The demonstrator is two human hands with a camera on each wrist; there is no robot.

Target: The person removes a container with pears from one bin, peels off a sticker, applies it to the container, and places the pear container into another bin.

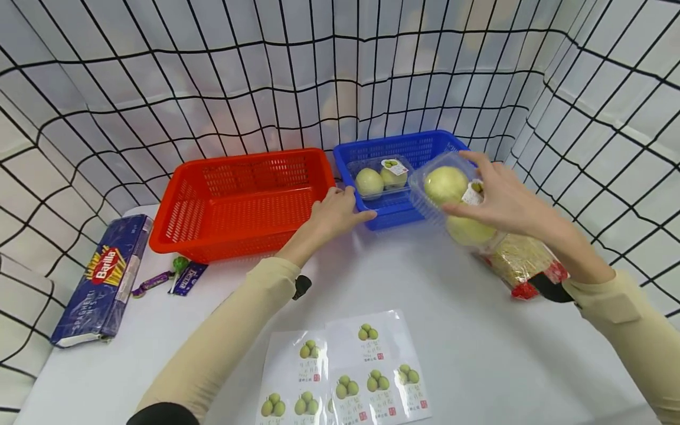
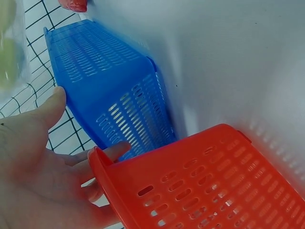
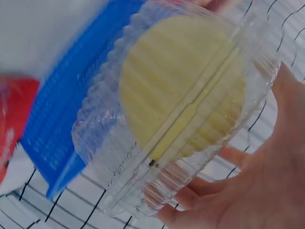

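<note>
My right hand point(image 1: 507, 195) grips a clear plastic clamshell box of pale yellow-green round fruit point(image 1: 446, 185), tilted at the right front of a blue basket point(image 1: 395, 217). In the right wrist view, the fruit box point(image 3: 183, 86) fills the middle, with the fingers point(image 3: 205, 186) along its side. My left hand point(image 1: 334, 215) is at the blue basket's near left corner, beside the red basket point(image 1: 241, 239). Its thumb touches the blue rim in the left wrist view, while the other fingers extend between the baskets. A second fruit box point(image 1: 382, 177) sits inside the blue basket.
A blue spaghetti box point(image 1: 103, 277) lies at the left, near wrapped sweets point(image 1: 188, 277). Sheets of fruit labels point(image 1: 345, 378) lie in front. A clear packet with red ends point(image 1: 523, 262) lies under the right arm. Black wire mesh point(image 1: 265, 88) surrounds the table.
</note>
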